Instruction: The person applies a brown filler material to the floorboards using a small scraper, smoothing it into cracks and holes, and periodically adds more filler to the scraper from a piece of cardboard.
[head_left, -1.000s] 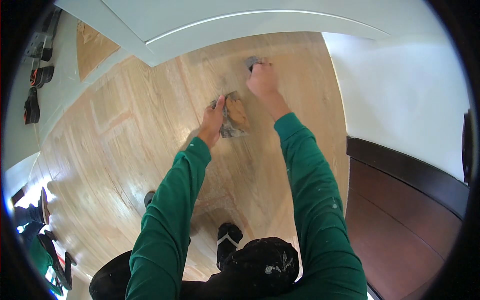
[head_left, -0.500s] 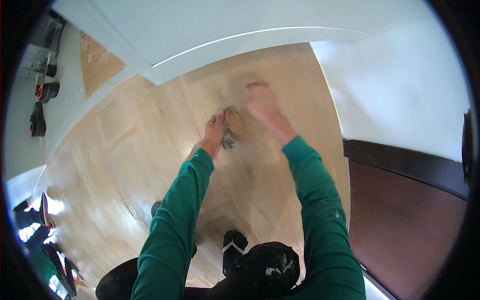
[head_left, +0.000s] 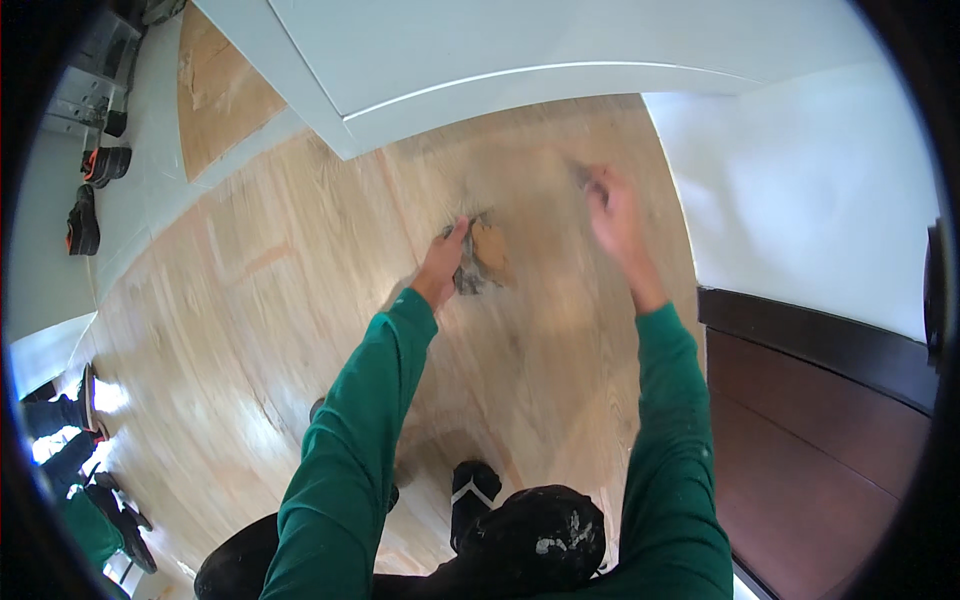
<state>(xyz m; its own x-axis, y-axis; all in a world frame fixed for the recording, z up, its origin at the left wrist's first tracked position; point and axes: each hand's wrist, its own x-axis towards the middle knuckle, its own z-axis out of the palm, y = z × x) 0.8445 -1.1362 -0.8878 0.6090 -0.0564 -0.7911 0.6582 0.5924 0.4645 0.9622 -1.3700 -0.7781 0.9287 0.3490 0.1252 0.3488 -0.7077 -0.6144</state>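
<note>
My left hand (head_left: pixel 440 268) is closed on the left edge of a small grey, paste-smeared plate (head_left: pixel 468 275), thumb on top. A lump of tan putty (head_left: pixel 490 246) lies on this plate, above the wood-look floor (head_left: pixel 330 290). To the right and apart from it, my right hand (head_left: pixel 617 215) is closed on a thin dark scraper-like blade (head_left: pixel 580 174). Motion blurs that blade, so its exact shape is unclear. Pale tan smears show on the floor around both hands.
A white panel (head_left: pixel 520 85) stands ahead, and a white wall (head_left: pixel 790 190) rises at right above a brown panel (head_left: pixel 800 450) with a dark rail (head_left: pixel 800 335). Shoes (head_left: pixel 83 222) lie at far left. Another person's legs (head_left: pixel 65 415) show at lower left. My foot (head_left: pixel 475 485) is below.
My right hand has moved right, away from the plate. My left hand keeps its hold on the plate; it appears slightly farther right as the whole view has shifted.
</note>
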